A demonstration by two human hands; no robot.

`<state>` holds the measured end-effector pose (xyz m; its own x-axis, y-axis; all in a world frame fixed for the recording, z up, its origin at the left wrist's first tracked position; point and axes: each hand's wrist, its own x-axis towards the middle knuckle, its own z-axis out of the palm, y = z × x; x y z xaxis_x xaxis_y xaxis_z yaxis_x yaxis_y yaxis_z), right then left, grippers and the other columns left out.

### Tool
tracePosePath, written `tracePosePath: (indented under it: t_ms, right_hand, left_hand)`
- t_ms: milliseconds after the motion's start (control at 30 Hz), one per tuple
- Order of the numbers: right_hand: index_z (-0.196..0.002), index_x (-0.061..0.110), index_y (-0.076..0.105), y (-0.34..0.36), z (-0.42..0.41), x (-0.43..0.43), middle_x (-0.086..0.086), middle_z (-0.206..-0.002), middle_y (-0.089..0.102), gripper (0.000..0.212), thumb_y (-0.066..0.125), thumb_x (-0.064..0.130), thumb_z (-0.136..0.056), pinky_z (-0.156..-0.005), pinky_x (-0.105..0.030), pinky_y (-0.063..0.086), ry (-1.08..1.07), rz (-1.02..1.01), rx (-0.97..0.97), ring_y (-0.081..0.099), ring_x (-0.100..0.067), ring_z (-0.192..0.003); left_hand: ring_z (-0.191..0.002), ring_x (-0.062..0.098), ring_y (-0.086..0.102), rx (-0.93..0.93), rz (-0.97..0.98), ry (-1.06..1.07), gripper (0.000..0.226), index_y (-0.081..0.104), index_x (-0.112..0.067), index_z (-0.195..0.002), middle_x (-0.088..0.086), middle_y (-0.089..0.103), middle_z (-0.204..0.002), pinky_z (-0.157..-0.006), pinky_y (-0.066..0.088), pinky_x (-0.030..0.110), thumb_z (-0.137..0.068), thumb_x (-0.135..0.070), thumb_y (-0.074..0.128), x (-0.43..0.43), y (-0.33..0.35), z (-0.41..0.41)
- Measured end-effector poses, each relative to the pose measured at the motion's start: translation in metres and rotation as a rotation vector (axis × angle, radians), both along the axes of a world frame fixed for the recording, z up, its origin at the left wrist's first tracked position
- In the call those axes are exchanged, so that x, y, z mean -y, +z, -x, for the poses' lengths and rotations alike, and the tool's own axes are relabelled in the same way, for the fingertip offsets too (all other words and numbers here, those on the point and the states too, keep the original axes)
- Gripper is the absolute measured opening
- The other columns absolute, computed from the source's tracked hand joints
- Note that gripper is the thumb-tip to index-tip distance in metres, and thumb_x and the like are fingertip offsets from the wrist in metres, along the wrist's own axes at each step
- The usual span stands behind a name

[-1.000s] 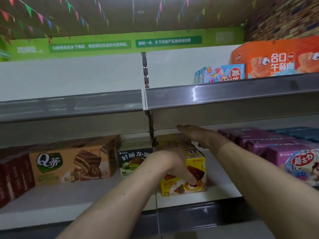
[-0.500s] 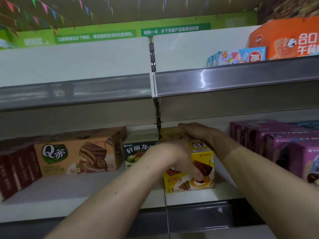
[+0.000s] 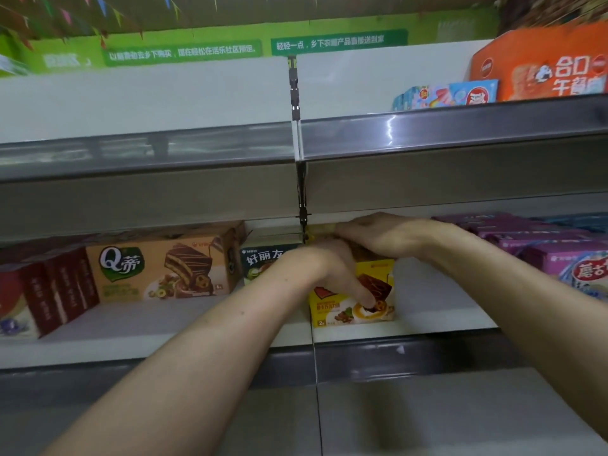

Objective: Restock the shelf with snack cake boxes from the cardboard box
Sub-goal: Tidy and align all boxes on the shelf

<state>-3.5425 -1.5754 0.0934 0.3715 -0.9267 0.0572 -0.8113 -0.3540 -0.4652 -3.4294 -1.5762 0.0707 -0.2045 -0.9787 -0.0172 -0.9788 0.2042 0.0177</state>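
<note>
1. Shelving fills the view: the lower shelf [image 3: 437,319], a pale board with a grey front rail, carries the stock, and an upper shelf [image 3: 444,136] overhangs it closely, leaving little headroom for the hands.
2. Orange carton [image 3: 543,60] and a row of blue packets [image 3: 457,93] stand on the upper shelf at the right; neither belongs to this job.
3. Tan Q-brand box [image 3: 158,268] sits left of centre on the lower shelf, with dark red boxes [image 3: 59,291] further left and purple boxes [image 3: 559,255] at the right.
4. Green-topped box [image 3: 260,261] stands just beside the work, partly hidden by the left wrist.
5. Yellow snack cake box [image 3: 368,301] stands upright on the lower shelf near its front edge, just right of the upright divider. It looks like thin printed card, so I judge it light, fairly stiff and easily dented at the corners; holding it by opposite flat faces should serve better than pinching an edge.
6. Right hand [image 3: 385,235] lies on the box's top, fingers stretched flat and pressing, not curled round anything.
7. Left hand [image 3: 335,268] grips the box at its front, thumb down over the printed face; the fingers behind are hidden.
8. Cardboard supply box is not in sight.
</note>
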Motion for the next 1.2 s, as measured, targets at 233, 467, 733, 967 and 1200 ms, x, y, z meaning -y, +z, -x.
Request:
tracePosePath:
  t_ms: [233, 467, 733, 967, 1200]
  right_hand:
    - [-0.15, 0.029, 0.029, -0.015, 0.012, -0.019, -0.001, -0.156, 0.029, 0.055, 0.025, 0.053, -0.101, -0.112, -0.033, 0.025, 0.075, 0.023, 0.024, 0.032, -0.021, -0.14]
    - [-0.148, 0.034, 0.032, -0.019, 0.023, -0.012, 0.002, -0.153, 0.036, 0.073, 0.049, 0.067, -0.086, -0.109, -0.034, 0.033, 0.034, -0.063, 0.045, 0.04, -0.02, -0.135]
    - [-0.151, 0.026, 0.022, -0.026, 0.02, -0.012, -0.002, -0.147, 0.04, 0.08, 0.069, 0.033, -0.086, -0.104, -0.033, 0.043, 0.029, 0.039, -0.053, 0.05, -0.02, -0.125]
    - [-0.15, 0.028, 0.026, -0.031, 0.021, -0.008, -0.002, -0.144, 0.045, 0.082, 0.074, 0.03, -0.083, -0.102, -0.037, 0.047, 0.015, 0.007, 0.026, 0.054, -0.021, -0.122]
    - [-0.149, 0.029, 0.026, -0.033, 0.023, -0.007, -0.001, -0.142, 0.048, 0.082, 0.074, 0.028, -0.083, -0.102, -0.037, 0.047, 0.016, -0.008, 0.074, 0.055, -0.02, -0.12]
  left_hand:
    - [-0.12, 0.019, 0.05, -0.237, 0.002, -0.01, 0.088, 0.038, -0.022, -0.144, 0.001, 0.046, -0.14, -0.101, 0.044, 0.031, -0.072, -0.051, 0.078, -0.011, 0.008, -0.019]
    - [-0.102, 0.022, 0.057, -0.568, -0.062, 0.084, 0.043, 0.057, -0.011, -0.124, 0.01, 0.06, -0.116, -0.082, 0.048, 0.034, -0.081, -0.008, 0.06, -0.013, 0.018, -0.024]
    - [-0.106, 0.026, 0.058, -0.514, 0.13, 0.253, 0.041, 0.051, -0.002, -0.131, 0.014, 0.059, -0.125, -0.074, 0.044, 0.031, -0.096, -0.023, 0.047, 0.014, 0.015, -0.027]
    - [-0.099, 0.025, 0.057, -0.336, 0.184, 0.252, 0.034, 0.052, -0.005, -0.123, 0.012, 0.059, -0.119, -0.07, 0.042, 0.029, -0.096, -0.025, 0.049, 0.018, 0.012, -0.021]
    - [-0.116, 0.03, 0.053, -0.255, 0.185, 0.284, 0.042, 0.048, -0.007, -0.129, 0.016, 0.053, -0.131, -0.078, 0.044, 0.032, -0.095, -0.031, 0.045, 0.027, 0.005, -0.018]
